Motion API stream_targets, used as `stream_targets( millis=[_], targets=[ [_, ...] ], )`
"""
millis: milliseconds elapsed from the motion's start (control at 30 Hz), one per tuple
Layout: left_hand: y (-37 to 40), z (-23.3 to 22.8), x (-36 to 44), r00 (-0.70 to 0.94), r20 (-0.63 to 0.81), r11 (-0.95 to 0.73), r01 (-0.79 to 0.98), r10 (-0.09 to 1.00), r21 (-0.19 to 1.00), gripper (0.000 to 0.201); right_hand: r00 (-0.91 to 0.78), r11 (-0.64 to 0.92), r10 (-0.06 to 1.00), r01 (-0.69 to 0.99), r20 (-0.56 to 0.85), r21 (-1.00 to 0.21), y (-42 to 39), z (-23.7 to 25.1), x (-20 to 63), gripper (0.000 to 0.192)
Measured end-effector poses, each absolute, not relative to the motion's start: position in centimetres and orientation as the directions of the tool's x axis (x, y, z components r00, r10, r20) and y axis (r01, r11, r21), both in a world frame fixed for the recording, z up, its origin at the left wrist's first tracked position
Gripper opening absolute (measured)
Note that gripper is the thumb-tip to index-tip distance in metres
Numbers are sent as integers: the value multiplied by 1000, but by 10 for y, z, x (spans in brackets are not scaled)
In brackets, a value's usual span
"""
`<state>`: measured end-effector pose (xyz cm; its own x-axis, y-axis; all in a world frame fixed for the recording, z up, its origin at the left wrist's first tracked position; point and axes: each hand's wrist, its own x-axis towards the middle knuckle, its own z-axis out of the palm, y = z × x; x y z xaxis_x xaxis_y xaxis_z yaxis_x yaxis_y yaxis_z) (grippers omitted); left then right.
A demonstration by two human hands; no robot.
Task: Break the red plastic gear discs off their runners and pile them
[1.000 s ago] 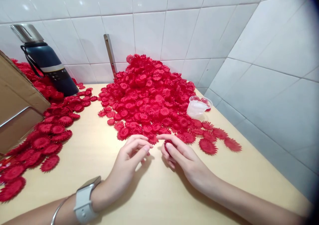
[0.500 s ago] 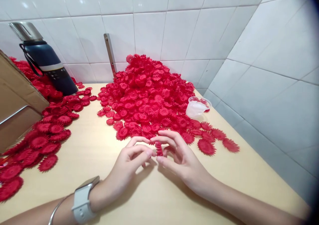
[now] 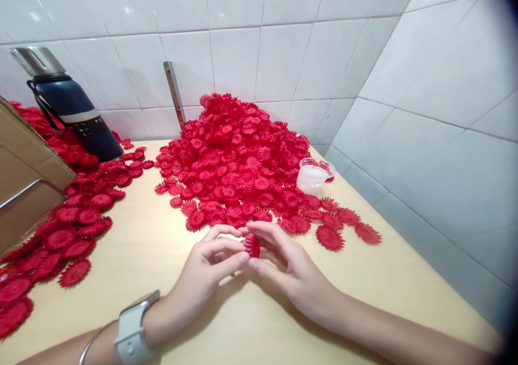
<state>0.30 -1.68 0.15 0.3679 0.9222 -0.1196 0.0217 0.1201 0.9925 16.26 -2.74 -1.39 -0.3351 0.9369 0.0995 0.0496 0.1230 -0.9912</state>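
Observation:
Between the fingertips of both hands is a red toothed disc (image 3: 252,245), held on edge just above the table. My right hand (image 3: 289,260) is closed on it, with the thumb at its lower edge and the fingers curled behind. My left hand (image 3: 212,257) meets it from the other side, thumb and fingertips pressed at the disc's left edge. A watch is on my left wrist. Beyond the hands rises a large heap of similar red discs (image 3: 238,160). Some of my fingertips are hidden behind the disc.
A clear plastic cup (image 3: 311,177) lies at the heap's right side. More red discs (image 3: 76,241) spread along the left, beside a cardboard box (image 3: 30,165) and a dark blue flask (image 3: 83,109). A metal strip (image 3: 174,95) leans on the tiled wall (image 3: 234,57).
The disc has turned and shows more of its face. My left thumb and fingertips have moved in to touch it. The view has shifted slightly.

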Motion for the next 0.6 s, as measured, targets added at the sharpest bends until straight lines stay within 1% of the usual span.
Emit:
stream_targets(
  millis=[100, 233, 400, 600],
  targets=[
    [-17, 2, 3, 367, -101, 97, 29, 925, 995, 9, -323, 101, 943, 47, 81, -994, -26, -13, 164, 29],
    [-16, 1, 3, 314, -80, 79, 16, 946, 997, 10, -266, 89, 962, 126, 52, -988, -23, -13, 167, 26],
    [-17, 0, 3, 276, -52, 54, 1, 960, 999, 8, -289, 55, 957, 114, 20, -992, -22, -11, 167, 27],
    [-18, 1, 4, 286, -117, 112, 35, 951, 993, 16, -335, 163, 939, 239, 77, -957, -27, -9, 166, 25]
  ],
)
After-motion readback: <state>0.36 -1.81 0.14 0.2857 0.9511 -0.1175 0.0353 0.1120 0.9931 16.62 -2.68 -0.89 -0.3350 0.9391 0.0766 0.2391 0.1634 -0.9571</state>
